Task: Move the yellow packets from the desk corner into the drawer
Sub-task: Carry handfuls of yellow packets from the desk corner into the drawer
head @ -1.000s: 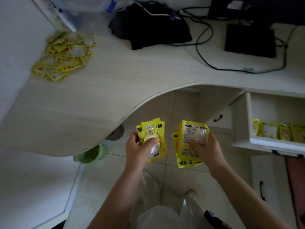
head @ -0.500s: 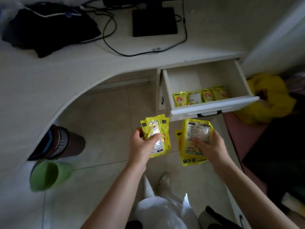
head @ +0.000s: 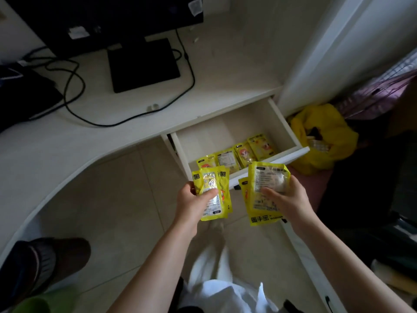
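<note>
Head view: yellow packets [head: 213, 193] pinched in left hand [head: 194, 203], second fan [head: 265, 190] pinched in right hand [head: 286, 197], just before open drawer [head: 291, 134]; judged light, floppy, slippery; best pinched mid-stack

yellow packets [head: 266, 190], white drawer [head: 291, 132], possibly black cable [head: 76, 109]
</note>
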